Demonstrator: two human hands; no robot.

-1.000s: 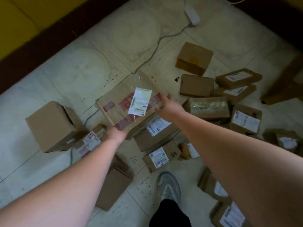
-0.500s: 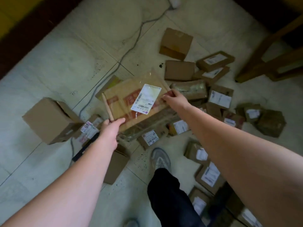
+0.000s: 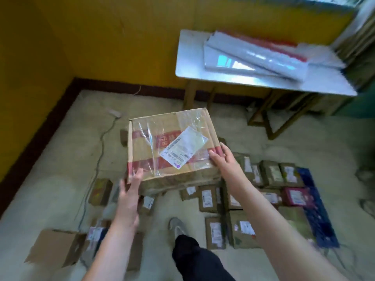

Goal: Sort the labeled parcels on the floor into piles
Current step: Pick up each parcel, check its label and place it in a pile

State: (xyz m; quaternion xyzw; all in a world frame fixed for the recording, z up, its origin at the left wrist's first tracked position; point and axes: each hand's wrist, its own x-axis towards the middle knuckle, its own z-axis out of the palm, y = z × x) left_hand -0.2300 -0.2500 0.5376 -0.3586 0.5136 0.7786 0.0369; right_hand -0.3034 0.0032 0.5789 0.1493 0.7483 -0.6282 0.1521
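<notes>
I hold a large flat cardboard box (image 3: 160, 142) up off the floor, taped in clear film with red printed bands and a white label on top. My left hand (image 3: 133, 184) grips its near left corner. My right hand (image 3: 222, 159) presses on its right edge. Below it, a group of small labelled parcels (image 3: 269, 175) lies packed close together on the floor to the right, with a dark red one (image 3: 296, 196) among them. More small parcels (image 3: 101, 191) lie scattered on the left.
A white-topped table (image 3: 192, 67) on wooden legs stands by the yellow wall, with plastic-wrapped sheets (image 3: 257, 55) on it. A cable (image 3: 97, 165) with a power strip runs along the left floor. An open carton (image 3: 54, 248) lies near left. My shoe (image 3: 176, 227) stands between the parcels.
I have lifted the large box higher off the floor and the view has swung up and to the right, so the table and wall now show. Both hands keep their grip.
</notes>
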